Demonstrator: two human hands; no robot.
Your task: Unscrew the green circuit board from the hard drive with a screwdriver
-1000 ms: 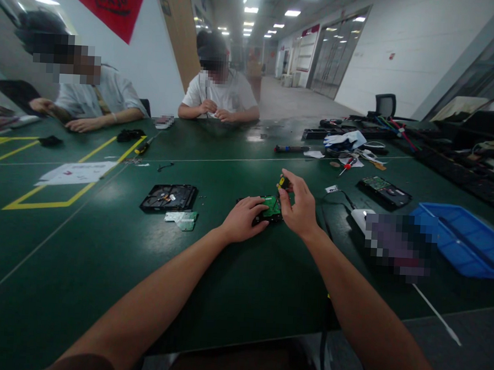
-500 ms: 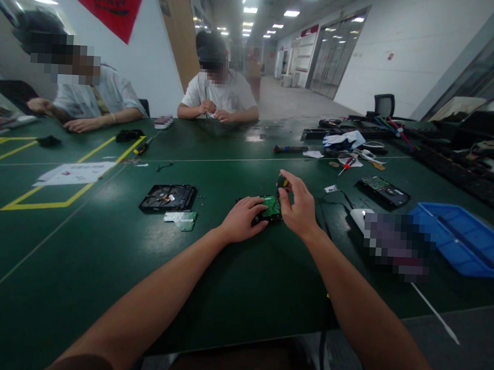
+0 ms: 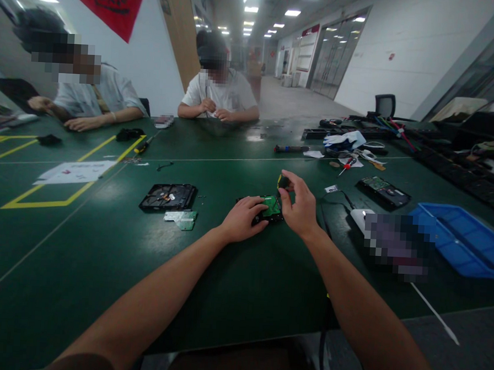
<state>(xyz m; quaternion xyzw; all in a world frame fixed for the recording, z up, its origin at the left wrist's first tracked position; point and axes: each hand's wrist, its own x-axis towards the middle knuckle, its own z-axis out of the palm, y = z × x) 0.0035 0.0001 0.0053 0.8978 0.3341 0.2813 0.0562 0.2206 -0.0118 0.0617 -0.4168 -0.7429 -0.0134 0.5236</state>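
A hard drive (image 3: 274,209) lies on the green table in front of me, its green circuit board facing up. My left hand (image 3: 244,220) grips it from the left, fingers over the top and thumb along the near edge, hiding much of it. In my right hand (image 3: 298,203), a screwdriver (image 3: 283,182) with a black and yellow handle stands nearly upright over the board; I cannot make out exactly where its tip rests. To the left lie an opened hard drive (image 3: 168,197) and a loose circuit board (image 3: 180,220), with tiny screws (image 3: 202,197) beside them.
On the right are another hard drive (image 3: 383,192), a blue tray (image 3: 463,240) and a partly blurred device (image 3: 393,242) with a cable. Farther back lie gloves (image 3: 344,140) and a red screwdriver (image 3: 347,166). Two people (image 3: 221,92) sit across the table (image 3: 102,266).
The screwdriver's handle has turned in my right fingers, its yellow part now showing on the left. My left hand and the hard drive have stayed in place.
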